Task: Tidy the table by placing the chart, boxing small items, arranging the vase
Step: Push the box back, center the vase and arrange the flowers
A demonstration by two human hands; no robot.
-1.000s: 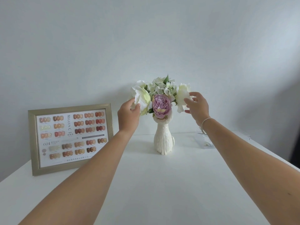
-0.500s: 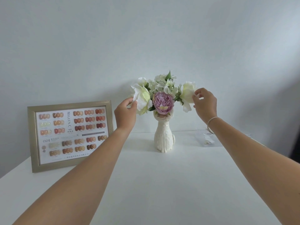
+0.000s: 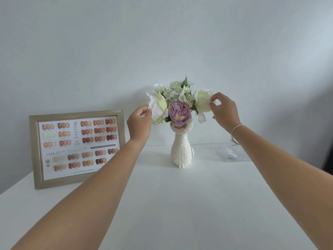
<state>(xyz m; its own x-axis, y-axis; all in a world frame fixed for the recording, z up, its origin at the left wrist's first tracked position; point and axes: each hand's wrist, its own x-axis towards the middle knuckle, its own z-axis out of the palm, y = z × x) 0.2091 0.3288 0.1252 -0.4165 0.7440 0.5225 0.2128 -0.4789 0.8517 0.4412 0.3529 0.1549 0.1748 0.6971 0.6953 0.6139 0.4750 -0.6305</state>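
White blooms at either side of the bouquet are pinched by both hands: an outer petal of the left flower (image 3: 158,107) is held in the left hand (image 3: 139,121), and the right flower (image 3: 203,101) is pinched at its edge by the right hand (image 3: 224,110). Compared with a second ago, the two side blooms have been drawn outward, so the purple peony (image 3: 179,110) is now framed more openly. The cat-shaped vase (image 3: 182,152) stands upright at the middle of the desk (image 3: 180,204), well apart from the framed chart (image 3: 79,147) leaning against the wall on the left. A clear box (image 3: 232,153) lies behind the right forearm. Arranging the vase is judged nearly finished.
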